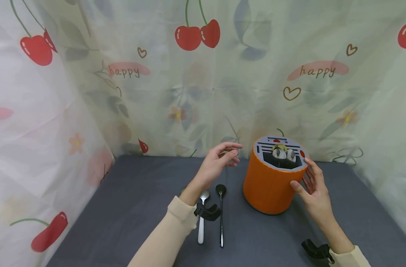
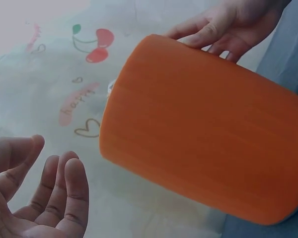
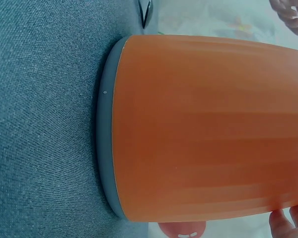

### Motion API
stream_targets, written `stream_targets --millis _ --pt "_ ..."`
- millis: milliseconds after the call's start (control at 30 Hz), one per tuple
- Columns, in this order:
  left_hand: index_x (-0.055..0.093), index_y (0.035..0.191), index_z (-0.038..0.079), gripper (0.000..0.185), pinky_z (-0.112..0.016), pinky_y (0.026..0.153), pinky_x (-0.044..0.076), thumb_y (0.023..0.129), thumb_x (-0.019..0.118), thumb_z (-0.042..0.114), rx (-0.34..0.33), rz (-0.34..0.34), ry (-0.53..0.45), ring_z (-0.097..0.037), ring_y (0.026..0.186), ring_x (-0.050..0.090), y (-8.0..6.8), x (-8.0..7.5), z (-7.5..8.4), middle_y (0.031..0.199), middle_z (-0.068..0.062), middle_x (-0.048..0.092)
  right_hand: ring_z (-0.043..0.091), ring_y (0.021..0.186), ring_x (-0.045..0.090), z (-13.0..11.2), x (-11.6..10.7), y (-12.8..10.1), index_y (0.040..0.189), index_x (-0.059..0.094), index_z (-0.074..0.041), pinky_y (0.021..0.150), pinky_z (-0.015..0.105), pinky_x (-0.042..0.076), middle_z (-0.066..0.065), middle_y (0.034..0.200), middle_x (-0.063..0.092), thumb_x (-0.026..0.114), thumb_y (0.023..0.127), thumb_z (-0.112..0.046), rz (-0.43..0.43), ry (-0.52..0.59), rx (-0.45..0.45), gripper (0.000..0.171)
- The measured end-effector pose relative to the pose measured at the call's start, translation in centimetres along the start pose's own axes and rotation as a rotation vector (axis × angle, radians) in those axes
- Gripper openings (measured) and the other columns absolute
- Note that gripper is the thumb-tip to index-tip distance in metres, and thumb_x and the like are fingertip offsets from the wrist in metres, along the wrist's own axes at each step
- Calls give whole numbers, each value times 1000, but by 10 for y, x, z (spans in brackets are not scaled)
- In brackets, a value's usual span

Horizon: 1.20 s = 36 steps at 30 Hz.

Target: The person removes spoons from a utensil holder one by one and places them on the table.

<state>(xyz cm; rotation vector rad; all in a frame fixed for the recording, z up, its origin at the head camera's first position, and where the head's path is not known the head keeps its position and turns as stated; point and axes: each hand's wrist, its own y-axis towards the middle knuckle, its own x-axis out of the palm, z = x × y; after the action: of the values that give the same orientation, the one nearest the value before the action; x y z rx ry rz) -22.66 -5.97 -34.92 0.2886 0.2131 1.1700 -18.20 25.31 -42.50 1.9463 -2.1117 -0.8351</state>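
Head view, reading from left to right: finding at the far edge a cherry-print curtain (image 1: 213,100), running along the back and meeting a grey cloth (image 1: 129,211). Noting next a cream left sleeve (image 1: 174,228) with a black wrist mount (image 1: 207,212). Recording a white-handled spoon (image 1: 201,230) lying beside that wrist, handle pointing toward the wearer, and a dark spoon (image 1: 221,218) lying just to the right, roughly parallel and apart. Seeing something silvery showing at the wrist's other edge, too covered to identify.

Logging the left hand (image 1: 219,160) as hovering above the cloth, fingers loosely bent, thumb apart from them, holding nothing, with a visible gap to its right. Locating the orange holder (image 1: 272,187) across that gap, standing upright on the cloth, long axis vertical, grey base ring (image 3: 105,129) resting flat. Observing rounded metallic ends (image 1: 279,153) protruding from the dark opening in its slotted top.

Marking the right hand (image 1: 314,191) as the nearer one: touching the holder's right side, thumb resting toward the front, fingers spreading along the rim and side, not closing round so broad a body. Confirming finger contact in the right wrist view; not being able to tell the pressure. Ending rightmost at a second black mount (image 1: 316,250) and a cream right cuff (image 1: 351,257).
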Motion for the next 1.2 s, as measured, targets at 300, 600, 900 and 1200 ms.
stream_targets --millis 300,600,900,1200 --pt "64 137 4 32 -36 95 58 109 58 18 -25 -27 -29 -39 110 63 5 9 2 125 -11 61 9 152 30 0 0 -1 167 23 -21 115 12 30 7 170 20 61 102 7 -10 -6 -14 80" --pt "61 138 -2 35 -42 103 54 109 57 16 -1 -60 -55 -37 114 63 13 17 6 131 -24 62 11 153 28 1 -1 -1 166 24 -18 116 13 29 7 171 18 60 102 9 -12 43 -18 79" --pt "60 140 -2 34 -39 104 53 110 55 14 29 -100 -58 -32 121 63 26 29 17 136 -22 61 10 152 29 0 1 0 166 24 -19 116 13 29 6 171 19 61 101 9 -9 49 -22 80" --pt "64 137 1 31 -32 99 56 109 56 14 36 -123 -12 -24 117 66 42 42 21 129 -14 67 10 152 29 0 1 -1 167 23 -21 116 13 29 6 170 19 60 102 7 -4 -5 -8 79"
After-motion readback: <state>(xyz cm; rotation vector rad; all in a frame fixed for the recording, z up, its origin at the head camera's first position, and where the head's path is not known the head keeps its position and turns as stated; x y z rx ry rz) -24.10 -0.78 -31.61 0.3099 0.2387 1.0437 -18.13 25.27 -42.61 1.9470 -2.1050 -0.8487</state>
